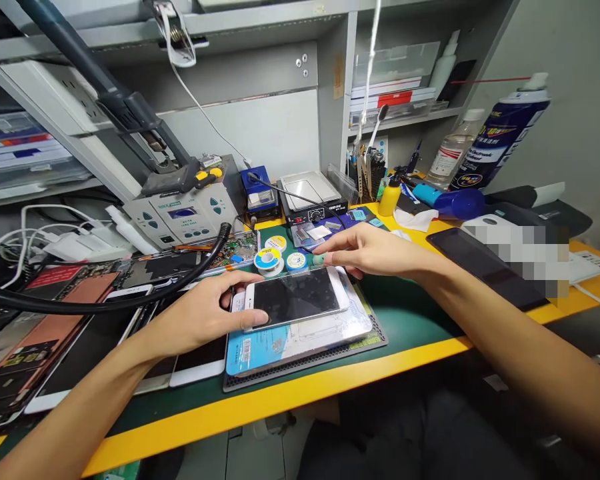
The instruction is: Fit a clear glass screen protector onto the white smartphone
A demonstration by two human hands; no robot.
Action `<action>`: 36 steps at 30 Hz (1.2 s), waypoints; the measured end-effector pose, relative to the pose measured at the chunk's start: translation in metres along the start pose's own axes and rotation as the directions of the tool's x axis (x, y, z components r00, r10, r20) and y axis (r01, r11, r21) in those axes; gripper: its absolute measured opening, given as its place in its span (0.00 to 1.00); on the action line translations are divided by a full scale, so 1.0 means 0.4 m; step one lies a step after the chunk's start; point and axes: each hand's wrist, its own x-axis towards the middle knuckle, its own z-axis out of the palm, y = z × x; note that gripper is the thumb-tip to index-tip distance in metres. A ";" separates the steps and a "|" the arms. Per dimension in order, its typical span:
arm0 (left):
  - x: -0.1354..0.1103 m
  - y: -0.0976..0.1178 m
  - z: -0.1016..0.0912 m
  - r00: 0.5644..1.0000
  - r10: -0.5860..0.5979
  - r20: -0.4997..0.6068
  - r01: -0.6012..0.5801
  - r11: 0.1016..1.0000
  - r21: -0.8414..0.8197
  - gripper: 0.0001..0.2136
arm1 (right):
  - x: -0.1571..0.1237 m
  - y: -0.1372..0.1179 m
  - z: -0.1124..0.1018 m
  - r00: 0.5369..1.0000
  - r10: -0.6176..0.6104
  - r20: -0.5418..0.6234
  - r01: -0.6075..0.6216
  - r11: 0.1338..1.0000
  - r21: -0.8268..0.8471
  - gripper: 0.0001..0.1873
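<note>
A white-framed smartphone (295,297) with a dark screen lies on a blue and white flat package (260,353). My left hand (215,303) grips the phone's left end, the thumb on its front and the fingers curled round its far edge. Above the phone's far right corner is my right hand (363,253), fingers bent and closed at the tips on a small green piece (319,259), whose kind I cannot make out. Beside that piece stand small round tubs and a solder wire spool (269,259).
Opened phones and tablets, including a copper-coloured one (73,307), crowd the left, crossed by a black hose (110,308). Behind are a grey rework station (185,213) and a hot plate (313,200). A dark phone (485,267) and a spray can (500,137) are at right.
</note>
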 end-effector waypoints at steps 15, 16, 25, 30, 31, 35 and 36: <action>0.088 0.043 -0.040 0.983 -0.127 0.133 0.170 0.906 -0.388 0.12 | -0.004 0.000 -0.012 0.995 -0.093 0.028 0.091 0.995 0.038 0.30; 0.089 0.054 -0.046 0.986 -0.126 0.112 0.161 0.901 -0.404 0.11 | -0.007 0.000 -0.013 0.995 -0.097 0.037 0.095 0.993 0.069 0.27; 0.114 0.180 -0.061 0.963 -0.141 -0.231 -0.098 0.615 -0.782 0.12 | -0.017 -0.007 -0.003 0.991 -0.122 0.058 0.076 0.857 0.510 0.18; 0.095 0.216 0.041 0.980 -0.082 -0.181 -0.130 0.429 -0.894 0.15 | -0.002 0.004 0.014 0.992 -0.102 -0.075 0.126 0.727 0.675 0.21; 0.095 0.217 0.062 0.979 -0.100 -0.175 -0.108 0.477 -0.872 0.14 | -0.002 0.005 0.018 0.991 -0.097 -0.089 0.132 0.722 0.679 0.21; 0.101 0.207 0.087 0.946 -0.150 -0.286 -0.168 0.528 -0.833 0.12 | -0.007 -0.002 0.025 0.987 -0.144 -0.074 0.158 0.755 0.636 0.21; 0.099 0.202 0.076 0.935 -0.147 -0.322 -0.207 0.510 -0.835 0.10 | -0.008 -0.005 0.021 0.983 -0.150 -0.104 0.182 0.769 0.613 0.22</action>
